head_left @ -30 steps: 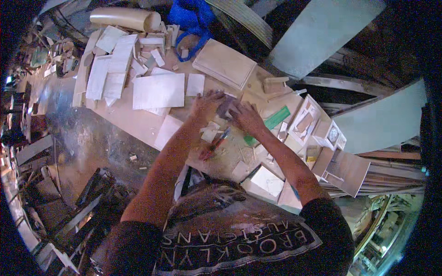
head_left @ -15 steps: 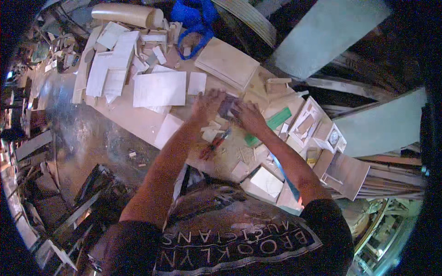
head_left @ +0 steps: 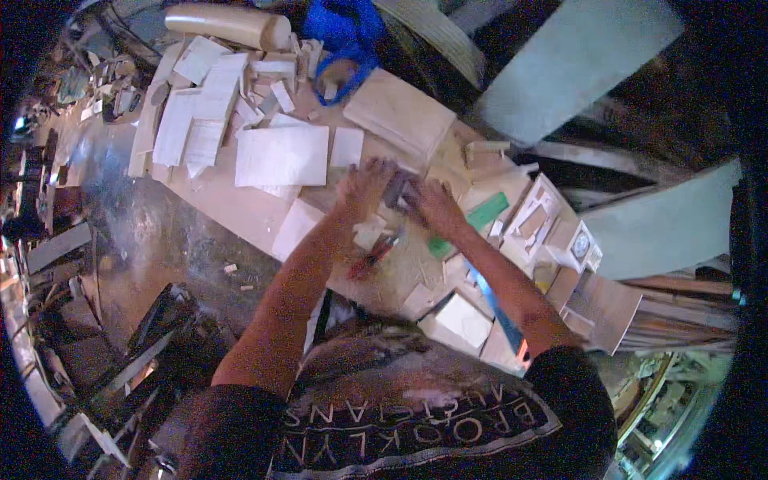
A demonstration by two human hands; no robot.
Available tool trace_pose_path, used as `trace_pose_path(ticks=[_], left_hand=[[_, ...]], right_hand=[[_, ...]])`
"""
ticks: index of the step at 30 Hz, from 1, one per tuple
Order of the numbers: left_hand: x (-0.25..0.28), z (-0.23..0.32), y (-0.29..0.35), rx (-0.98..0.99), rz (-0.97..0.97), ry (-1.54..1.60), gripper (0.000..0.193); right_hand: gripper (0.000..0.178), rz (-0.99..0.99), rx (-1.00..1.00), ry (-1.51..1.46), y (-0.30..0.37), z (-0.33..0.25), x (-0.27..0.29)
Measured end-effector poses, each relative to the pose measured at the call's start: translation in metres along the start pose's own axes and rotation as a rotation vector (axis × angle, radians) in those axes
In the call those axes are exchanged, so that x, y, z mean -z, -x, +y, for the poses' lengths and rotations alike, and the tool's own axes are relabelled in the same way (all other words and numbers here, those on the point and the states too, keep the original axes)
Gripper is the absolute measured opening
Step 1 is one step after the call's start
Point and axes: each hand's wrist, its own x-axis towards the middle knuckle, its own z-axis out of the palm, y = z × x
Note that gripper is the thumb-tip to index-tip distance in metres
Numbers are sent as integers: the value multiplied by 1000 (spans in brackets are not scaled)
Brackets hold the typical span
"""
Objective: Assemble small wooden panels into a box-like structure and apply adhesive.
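Over the middle of the wooden workbench [head_left: 240,212], my left hand [head_left: 362,192] and my right hand [head_left: 438,211] come close together. Between them is a small dark greyish piece [head_left: 398,192]; blur and the fingers hide what kind of thing it is. The fingers of both hands bend in against it from either side. Pale wood scraps [head_left: 370,234] lie just below my left hand. A red-handled tool [head_left: 373,259] rests nearer my body. Beside my right wrist lies a green strip [head_left: 486,211], partly under the forearm.
Pale flat panels [head_left: 282,156] and offcuts cover the left and far bench. A thick board [head_left: 400,110], a blue bag [head_left: 344,24] and a roll [head_left: 228,26] lie farther back. To the right stand a small white wooden model [head_left: 572,240] and a long blue strip [head_left: 498,308].
The view has shifted slightly, so the bench contents sit a little to the right. My hands stay together around the dark piece, which shows somewhat more between them.
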Motion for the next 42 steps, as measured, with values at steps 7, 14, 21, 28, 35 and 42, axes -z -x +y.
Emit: trace_pose_path(ticks=[7,14,21,28,35,42], left_hand=[[11,1,4,-7,-48,96,82],[8,6,-13,-114,-74,-130,60],[-6,1,-10,-202,-214,-366,61],[-7,-6,-3,-197,-80,-277,66],[54,15,-3,-184,-131,-57,67],[171,117,42,-367,586,680,49]], right_hand=[[46,69,39,16,10,5,27],[55,535,-275,-2177,84,-2,80],[56,598,-140,-2308,111,-36,95],[61,533,131,-2337,119,-46,88],[66,706,165,-2289,124,-57,100],[67,772,310,-2074,133,-55,111]])
